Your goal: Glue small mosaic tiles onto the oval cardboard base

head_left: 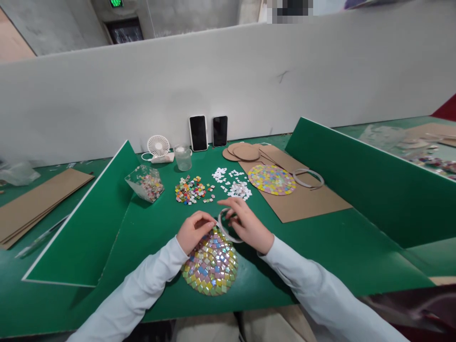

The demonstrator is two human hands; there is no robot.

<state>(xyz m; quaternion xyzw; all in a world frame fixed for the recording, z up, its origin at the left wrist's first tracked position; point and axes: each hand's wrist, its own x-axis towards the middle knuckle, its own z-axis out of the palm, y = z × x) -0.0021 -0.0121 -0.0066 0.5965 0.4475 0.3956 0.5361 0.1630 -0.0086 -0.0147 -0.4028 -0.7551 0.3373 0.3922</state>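
Observation:
A round mosaic disc [211,266], covered with small shiny yellow, pink, green and blue tiles, lies on the green table before me. At its upper edge, my left hand [195,231] is closed in a pinch where the end of a white coiled strip [225,231] meets the disc; the fingertips partly hide that spot. The fingers of my right hand [247,223] are curled through and around the coil, with the index finger stretched out over it. Just beyond the hands are a pile of coloured tiles [190,191] and several white pieces [239,189].
A second mosaic disc [272,179] and another coiled strip [308,178] rest on a cardboard sheet [302,204]. Brown discs [245,152], two phones [198,133], a cup [183,157], a small fan [158,146] and a tile container [146,184] stand behind. Green boards [89,228] flank the workspace.

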